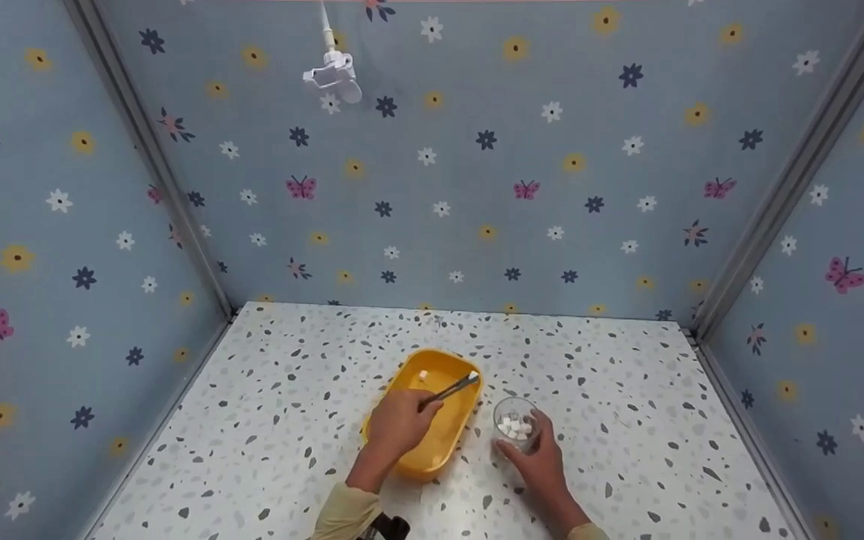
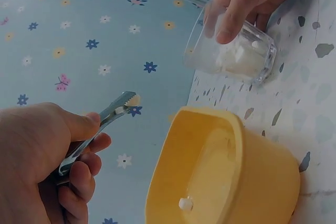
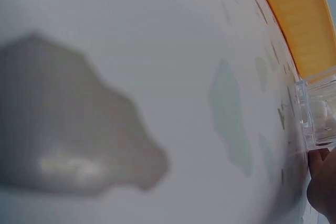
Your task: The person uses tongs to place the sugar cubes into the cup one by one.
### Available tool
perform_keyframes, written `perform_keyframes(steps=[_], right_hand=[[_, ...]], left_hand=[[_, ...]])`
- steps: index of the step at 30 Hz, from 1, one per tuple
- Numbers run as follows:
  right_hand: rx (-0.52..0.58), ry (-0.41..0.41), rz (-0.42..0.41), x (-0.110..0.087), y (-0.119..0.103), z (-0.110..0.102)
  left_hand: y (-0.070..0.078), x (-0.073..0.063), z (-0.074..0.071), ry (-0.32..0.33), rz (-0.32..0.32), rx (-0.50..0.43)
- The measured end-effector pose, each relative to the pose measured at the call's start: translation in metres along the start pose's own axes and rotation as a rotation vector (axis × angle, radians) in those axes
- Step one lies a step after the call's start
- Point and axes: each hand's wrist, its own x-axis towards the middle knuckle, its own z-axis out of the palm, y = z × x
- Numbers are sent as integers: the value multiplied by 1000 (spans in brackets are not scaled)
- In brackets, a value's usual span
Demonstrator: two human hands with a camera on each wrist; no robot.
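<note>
My left hand [image 1: 402, 426] grips metal tongs [image 1: 450, 389] over the yellow tub [image 1: 443, 431]. Between the serrated tips of the tongs in the left wrist view sits a small white cube [image 2: 135, 100]. Inside the tub lies another white cube [image 2: 185, 203], near the far end in the head view. To the right of the tub, a clear glass [image 1: 505, 407] holds several white cubes [image 1: 516, 428]. My right hand [image 1: 543, 459] holds this glass at its side, thumb and fingers around it. The right wrist view catches only part of the glass [image 3: 315, 109] and fingers at its edge.
The speckled white table [image 1: 612, 420] is enclosed by flowered blue panels [image 1: 462, 172] at the back and both sides. A white bracket-like fitting [image 1: 336, 75] hangs before the back panel. A small dark object [image 1: 393, 527] shows beside my left sleeve.
</note>
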Motion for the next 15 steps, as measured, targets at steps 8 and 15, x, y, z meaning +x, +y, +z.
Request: perform_keyframes(steps=[8,15], right_hand=[[25,10,-13,-1,-3,-2],[13,17,-21,0,-2,0]], left_hand=[[15,-7,17,-56,64,-56],[23,-8,29,-60,125,-31]])
